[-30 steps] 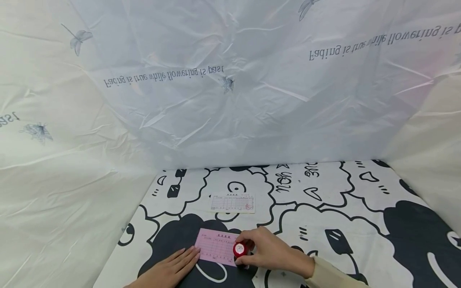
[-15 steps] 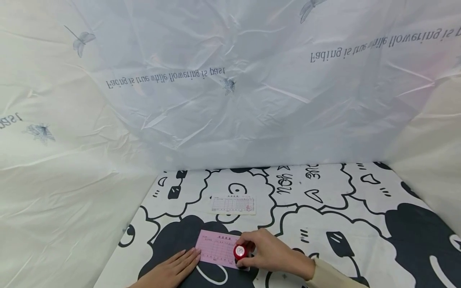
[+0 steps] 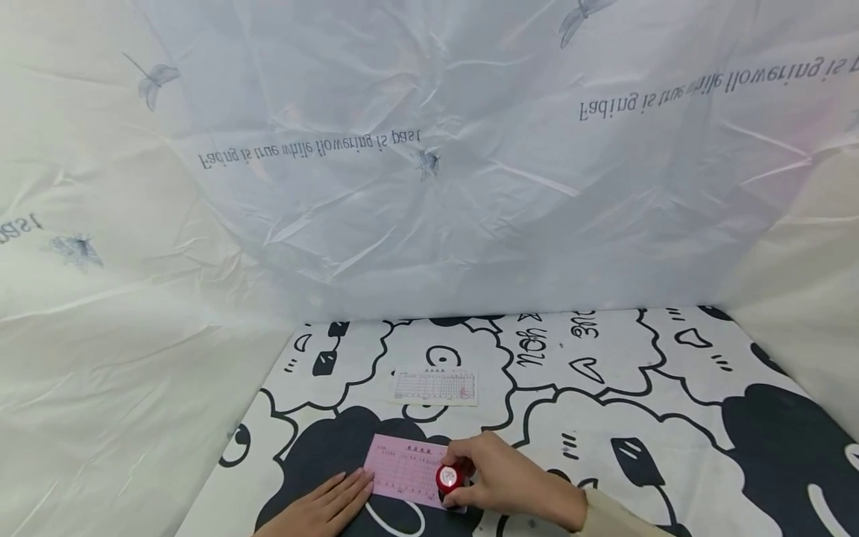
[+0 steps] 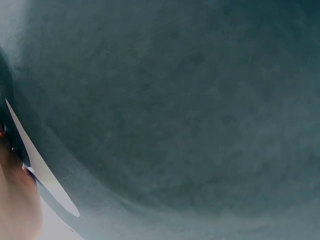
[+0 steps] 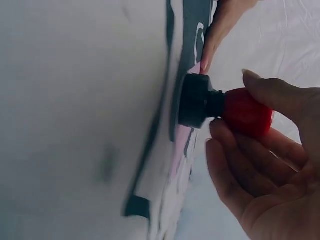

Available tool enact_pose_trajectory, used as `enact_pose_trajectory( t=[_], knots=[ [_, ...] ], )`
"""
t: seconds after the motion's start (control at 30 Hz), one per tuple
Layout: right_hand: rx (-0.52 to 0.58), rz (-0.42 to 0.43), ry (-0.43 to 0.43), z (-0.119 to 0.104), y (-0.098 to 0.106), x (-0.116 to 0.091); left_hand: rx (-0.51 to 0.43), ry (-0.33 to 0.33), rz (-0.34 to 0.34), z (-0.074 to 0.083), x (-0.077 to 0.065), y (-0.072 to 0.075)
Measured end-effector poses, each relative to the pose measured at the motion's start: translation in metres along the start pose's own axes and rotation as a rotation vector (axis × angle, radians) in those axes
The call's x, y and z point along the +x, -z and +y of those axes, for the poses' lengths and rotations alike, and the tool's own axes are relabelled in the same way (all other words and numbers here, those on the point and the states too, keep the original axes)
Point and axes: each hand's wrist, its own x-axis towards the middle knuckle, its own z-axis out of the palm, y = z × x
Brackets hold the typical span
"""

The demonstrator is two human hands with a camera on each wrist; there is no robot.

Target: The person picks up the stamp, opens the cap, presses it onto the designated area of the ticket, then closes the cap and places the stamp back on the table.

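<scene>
On the pink form [image 3: 403, 470]: your red-handled stamp [image 3: 449, 477] stands at the right end, its black base [image 5: 194, 100] appearing down on the paper, same spot as a second ago.
Right hand [image 3: 502, 476]: your thumb and fingers pinch the red knob, grip unchanged.
Left hand [image 3: 325, 507]: you keep it flat, fingers straight, tips on the form's left edge, gripping nothing.
Printed white form [image 3: 416, 386]: unmoved beyond the pink one, on the cartoon-print cloth [image 3: 644, 425].
Head view: everything sits slightly lower than before.
</scene>
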Motion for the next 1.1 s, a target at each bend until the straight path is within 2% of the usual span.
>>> enact_pose_trajectory(
  t=[0.13, 0.3, 0.47, 0.7, 0.9, 1.03, 1.1],
  knots=[
    [-0.085, -0.010, 0.013, -0.007, 0.001, 0.005, 0.014, 0.002, 0.002, -0.001, -0.003, -0.003],
    [-0.124, -0.020, 0.006, -0.010, -0.001, 0.006, 0.027, -0.010, 0.014, -0.002, -0.006, -0.006],
    [-0.126, 0.001, 0.021, -0.007, -0.001, 0.005, 0.056, -0.015, 0.035, -0.004, -0.005, -0.009],
    [-0.073, 0.014, 0.024, 0.000, -0.001, 0.003, 0.041, -0.017, 0.029, -0.005, -0.001, -0.009],
    [0.035, -0.004, 0.020, 0.006, 0.001, -0.002, -0.085, 0.029, 0.049, -0.007, 0.006, -0.004],
    [0.103, -0.013, 0.044, 0.007, 0.003, -0.004, -0.159, 0.028, 0.096, -0.015, 0.017, 0.004],
    [0.133, -0.006, 0.051, 0.007, 0.006, -0.005, -0.211, 0.044, 0.141, -0.019, 0.026, 0.008]
  ],
)
